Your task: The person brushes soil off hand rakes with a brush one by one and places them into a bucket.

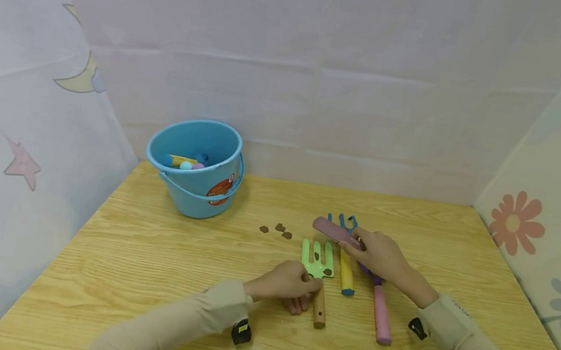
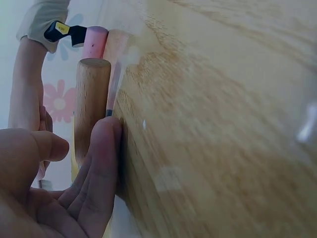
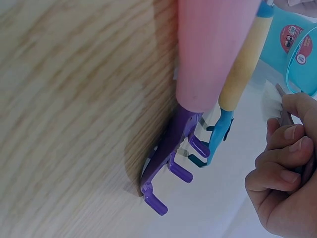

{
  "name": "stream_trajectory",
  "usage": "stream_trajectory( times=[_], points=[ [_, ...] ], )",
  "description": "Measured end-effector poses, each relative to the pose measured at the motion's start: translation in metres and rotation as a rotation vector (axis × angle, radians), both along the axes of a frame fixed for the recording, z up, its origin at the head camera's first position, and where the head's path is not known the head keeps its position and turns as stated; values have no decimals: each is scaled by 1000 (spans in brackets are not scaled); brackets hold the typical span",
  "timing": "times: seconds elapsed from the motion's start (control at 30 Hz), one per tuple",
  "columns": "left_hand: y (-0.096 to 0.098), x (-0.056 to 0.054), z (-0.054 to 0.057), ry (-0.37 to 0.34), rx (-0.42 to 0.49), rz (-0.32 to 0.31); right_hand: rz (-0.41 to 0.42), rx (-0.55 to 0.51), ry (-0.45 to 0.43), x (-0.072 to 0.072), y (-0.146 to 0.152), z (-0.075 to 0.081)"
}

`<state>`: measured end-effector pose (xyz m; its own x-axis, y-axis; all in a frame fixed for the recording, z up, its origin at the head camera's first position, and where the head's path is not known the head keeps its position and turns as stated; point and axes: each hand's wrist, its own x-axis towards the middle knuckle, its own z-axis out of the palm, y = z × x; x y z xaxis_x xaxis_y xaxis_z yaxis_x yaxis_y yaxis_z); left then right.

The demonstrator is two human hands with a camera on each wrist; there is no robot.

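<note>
My left hand (image 1: 286,282) grips a small garden fork with light green tines (image 1: 317,267) by its wooden handle (image 2: 92,94), close to the neck. Dark brown bits lie on the green tines. In my right hand (image 1: 381,256) is a brush with a speckled mauve back (image 1: 330,229); its white bristles (image 3: 271,101) show in the right wrist view. The brush is over a blue rake with a yellow handle (image 1: 346,272). Just right of that lies a purple rake with a pink handle (image 1: 381,318), its head partly hidden by my right hand.
A light blue bucket (image 1: 197,198) stands at the back left with several colourful things inside. Small brown bits (image 1: 280,227) are scattered on the wooden table (image 1: 167,305) between bucket and fork. Printed cloth walls (image 1: 297,78) enclose the back and sides.
</note>
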<state>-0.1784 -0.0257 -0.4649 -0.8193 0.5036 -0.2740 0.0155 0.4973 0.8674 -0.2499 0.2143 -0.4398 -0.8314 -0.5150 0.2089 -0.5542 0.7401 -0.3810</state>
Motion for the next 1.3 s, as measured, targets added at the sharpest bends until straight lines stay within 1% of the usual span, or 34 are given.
stream_trajectory(
  times=[0.13, 0.23, 0.43, 0.6, 0.73, 0.83, 1.03, 1.3],
  points=[
    [3, -1, -2, 41, -30, -1, 2, -4, -4, 0, -1, 0],
    [4, -1, -4, 57, -42, 7, 8, -7, -11, 1, -2, 1],
    [6, -1, -2, 54, -49, 27, -4, 0, -21, 1, -2, 1],
    [9, -1, 0, 52, -85, 53, -8, 2, -18, 1, -2, 1],
    [10, 0, 2, 32, -94, 76, 1, -8, -13, 1, -2, 2],
    [8, 0, 4, 15, -84, 84, 5, -12, -4, 2, -1, 3],
    [1, -3, 9, 8, -83, 111, 17, -11, -4, 1, -1, 2],
    [-8, -6, 5, 13, -104, 138, 11, -10, -14, 1, -2, 2]
  ],
)
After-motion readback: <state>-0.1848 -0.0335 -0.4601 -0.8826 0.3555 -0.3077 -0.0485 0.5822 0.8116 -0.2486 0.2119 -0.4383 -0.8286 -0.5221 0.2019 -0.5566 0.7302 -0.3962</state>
